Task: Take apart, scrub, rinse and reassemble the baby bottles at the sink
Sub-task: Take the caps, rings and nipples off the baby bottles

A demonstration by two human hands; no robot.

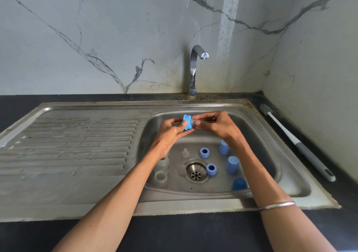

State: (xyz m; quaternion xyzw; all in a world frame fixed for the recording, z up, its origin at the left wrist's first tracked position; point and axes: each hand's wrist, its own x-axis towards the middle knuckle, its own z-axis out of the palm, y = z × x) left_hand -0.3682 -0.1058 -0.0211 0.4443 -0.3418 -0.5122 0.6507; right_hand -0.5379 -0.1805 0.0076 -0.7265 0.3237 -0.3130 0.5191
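Above the sink basin point(271, 155), my left hand point(170, 133) grips a blue screw ring point(187, 122) by its rim. My right hand point(217, 124) pinches the clear teat point(192, 123) that sticks out of the ring. On the basin floor lie two more blue rings point(204, 152) point(211, 169), three blue caps point(224, 147) point(232, 164) point(239, 184), a loose clear teat point(185, 153), and clear bottle bodies point(161, 169) partly hidden under my left wrist.
A chrome tap point(195, 68) stands behind the basin, and no water shows. A grey and white bottle brush point(296, 141) lies on the dark counter at the right. The ribbed drainboard point(77, 145) stretches to the left. The drain point(196, 171) sits mid-basin.
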